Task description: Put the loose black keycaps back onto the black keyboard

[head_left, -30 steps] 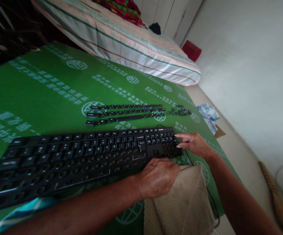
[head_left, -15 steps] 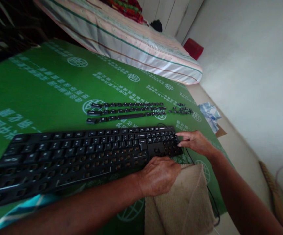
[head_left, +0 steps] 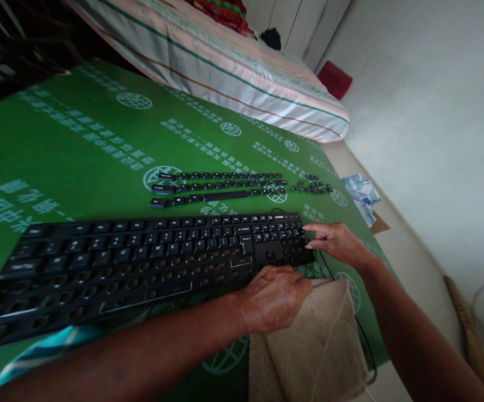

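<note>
A black keyboard (head_left: 170, 237) lies across the green table; its upper rows carry keycaps, while the lower rows and part of the number pad show bare sockets. At its front edge, by the number pad, my left hand (head_left: 277, 298) is closed against the keyboard, its fingertips hidden. Thumb and forefinger of my right hand (head_left: 342, 243) pinch at a keycap (head_left: 303, 234) on the number pad's right side; the fingertips partly cover it. Behind the keyboard, loose keycaps (head_left: 225, 195) are laid out in three rows, including a long space bar. A smaller group of keycaps (head_left: 312, 184) sits to their right.
Under my left hand lies a folded tan cloth (head_left: 304, 346). A black cable (head_left: 365, 335) runs down past it on the green table (head_left: 99, 139). Striped teal fabric (head_left: 44, 357) shows at lower left. A mattress (head_left: 225, 67) stands behind, and a white wall (head_left: 434, 139) at right.
The whole view has shifted slightly. Both hands keep their places on the keyboard, and the loose keycaps lie as before.
</note>
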`<state>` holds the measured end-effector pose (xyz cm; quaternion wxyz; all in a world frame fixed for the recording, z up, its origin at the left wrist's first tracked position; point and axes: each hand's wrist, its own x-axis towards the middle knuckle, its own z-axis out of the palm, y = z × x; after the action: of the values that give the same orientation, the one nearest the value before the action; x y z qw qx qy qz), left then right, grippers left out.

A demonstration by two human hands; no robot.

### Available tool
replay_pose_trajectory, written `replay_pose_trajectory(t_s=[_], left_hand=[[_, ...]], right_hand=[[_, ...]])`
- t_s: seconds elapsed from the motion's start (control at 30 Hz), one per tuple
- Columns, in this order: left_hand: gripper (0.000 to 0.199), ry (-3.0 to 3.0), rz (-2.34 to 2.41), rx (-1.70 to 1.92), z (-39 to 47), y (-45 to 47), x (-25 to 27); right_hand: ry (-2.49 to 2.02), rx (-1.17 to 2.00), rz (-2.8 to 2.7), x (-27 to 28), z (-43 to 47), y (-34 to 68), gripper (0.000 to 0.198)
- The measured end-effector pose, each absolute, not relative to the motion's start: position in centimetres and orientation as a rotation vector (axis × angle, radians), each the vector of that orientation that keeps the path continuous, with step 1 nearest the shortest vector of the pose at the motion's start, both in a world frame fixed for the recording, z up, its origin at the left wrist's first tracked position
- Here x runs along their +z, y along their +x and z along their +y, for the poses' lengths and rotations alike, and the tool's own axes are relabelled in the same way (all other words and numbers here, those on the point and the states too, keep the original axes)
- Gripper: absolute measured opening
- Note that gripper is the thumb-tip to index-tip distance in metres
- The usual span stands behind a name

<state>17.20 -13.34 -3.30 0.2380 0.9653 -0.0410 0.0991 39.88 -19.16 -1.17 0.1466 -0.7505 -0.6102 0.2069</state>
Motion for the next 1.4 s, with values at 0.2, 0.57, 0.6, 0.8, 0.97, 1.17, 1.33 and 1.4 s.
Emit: replay_pose_trajectory(t_s=[0.2, 0.57, 0.6, 0.8, 0.97, 1.17, 1.33, 1.4], left_hand=[[0.005, 2.653, -0.105, 0.270, -13.40, 17.21, -3.33], [0.006, 2.657, -0.109, 0.319, -13.47, 17.29, -3.84], [0.006, 2.655, -0.109, 0.320, -13.47, 17.29, -3.86], [0.007, 2.647, -0.115, 0.364, -13.52, 17.27, -3.95], [0.008, 2.656, -0.108, 0.352, -13.52, 17.19, -3.62], [0.008, 2.649, -0.120, 0.332, -13.46, 17.20, -3.61], [0.006, 2.650, -0.123, 0.318, -13.45, 17.29, -3.67], [0.006, 2.652, -0.123, 0.303, -13.44, 17.33, -3.66]], right_hand=[[-2.189, 0.585, -1.747, -0.93, -18.98, 39.72, 0.038], [-2.189, 0.593, -1.838, -0.95, -18.50, 40.35, 0.037], [-2.194, 0.595, -1.836, -0.96, -18.49, 40.41, 0.037], [-2.178, 0.624, -1.846, -0.86, -18.45, 40.56, 0.036], [-2.156, 0.580, -1.945, -0.55, -18.24, 40.45, 0.033], [-2.164, 0.587, -1.938, -0.54, -18.34, 40.43, 0.033], [-2.160, 0.625, -1.890, -0.81, -18.48, 40.48, 0.037], [-2.174, 0.625, -1.894, -0.71, -18.41, 40.35, 0.037]])
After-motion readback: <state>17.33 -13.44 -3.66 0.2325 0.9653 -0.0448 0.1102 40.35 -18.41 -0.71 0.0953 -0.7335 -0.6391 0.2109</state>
